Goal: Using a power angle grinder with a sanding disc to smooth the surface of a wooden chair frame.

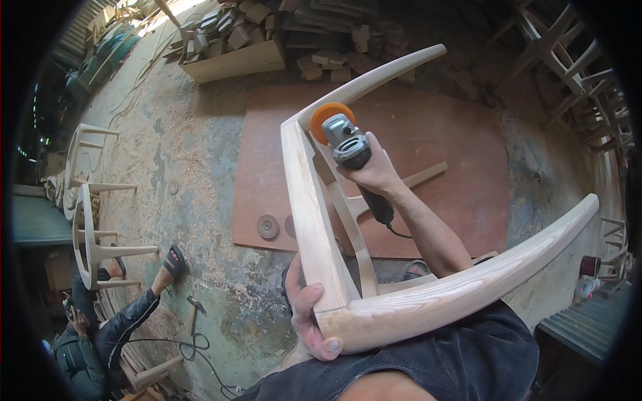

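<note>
A pale wooden chair frame (305, 200) rests across my lap, its curved armrest (468, 287) sweeping off to the right. My left hand (309, 322) is closed around the frame's near left corner, thumb on top. In my right hand (378, 170) is an angle grinder (341, 130), gripped round its dark body. The grinder's orange disc (322, 117) is at the far corner joint, where the other arm begins; whether it touches the wood I cannot tell. A power cord trails from the grinder's lower end.
A reddish board (428, 127) lies on the floor under the frame, with a round disc (268, 226) on it. A hammer (194, 314) and cords lie left. Another person (80, 361) sits there near chair frames (87, 234). Wood offcuts (234, 40) are piled behind; more chair frames (568, 60) stand right.
</note>
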Available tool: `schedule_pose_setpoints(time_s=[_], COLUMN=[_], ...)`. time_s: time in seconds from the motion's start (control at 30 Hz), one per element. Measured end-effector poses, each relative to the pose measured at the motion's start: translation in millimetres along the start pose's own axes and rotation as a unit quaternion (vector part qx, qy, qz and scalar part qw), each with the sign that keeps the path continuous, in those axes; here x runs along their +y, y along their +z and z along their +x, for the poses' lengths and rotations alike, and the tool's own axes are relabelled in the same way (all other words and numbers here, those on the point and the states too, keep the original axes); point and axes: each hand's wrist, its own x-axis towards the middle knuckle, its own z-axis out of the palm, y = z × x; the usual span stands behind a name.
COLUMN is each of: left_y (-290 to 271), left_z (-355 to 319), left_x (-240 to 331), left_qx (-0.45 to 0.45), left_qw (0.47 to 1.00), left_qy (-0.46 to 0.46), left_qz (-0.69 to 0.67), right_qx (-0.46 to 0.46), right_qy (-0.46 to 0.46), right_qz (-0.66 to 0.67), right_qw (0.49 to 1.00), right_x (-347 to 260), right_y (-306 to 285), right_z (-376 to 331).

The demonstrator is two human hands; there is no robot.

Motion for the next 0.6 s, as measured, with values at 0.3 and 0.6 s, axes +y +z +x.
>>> schedule_pose_setpoints(time_s=[0.3, 0.6], left_y=[0, -14], left_z=[-2, -5], left_x=[-1, 1], left_qx=[0.031, -0.019], left_qw=[0.999, 0.999], left_qy=[-0.002, -0.023], left_qz=[-0.012, 0.017], right_qx=[0.12, 0.073], right_qy=[-0.048, -0.052], right_qz=[-0.034, -0.024], right_qw=[0.991, 0.996], right_x=[29, -1], right_y=[-54, -35], right_z=[25, 9])
